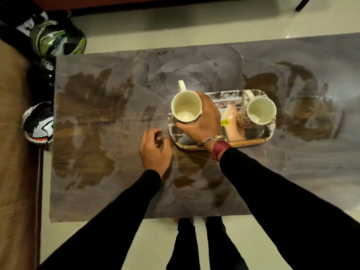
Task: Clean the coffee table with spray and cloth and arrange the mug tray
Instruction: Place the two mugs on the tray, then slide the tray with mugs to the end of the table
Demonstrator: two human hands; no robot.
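Note:
A rounded patterned tray (251, 142) lies on the wet, streaked coffee table (109, 121). My right hand (202, 121) grips a cream mug (186, 109) from the side, over the tray's left end, its handle pointing away from me. A second mug (259, 112) with a floral outside stands on the tray's right part. Between the mugs a pale bottle (232, 121) with a yellow price sticker lies on the tray. My left hand (154, 151) hovers over the table just left of the tray, fingers loosely curled and holding nothing. No cloth is visible.
Two helmets sit off the table's left end, one green and black (56, 38), one black and white (38, 123). A brown sofa edge (15, 152) runs along the left. Pale floor tiles (155, 242) and my legs show below the table's near edge.

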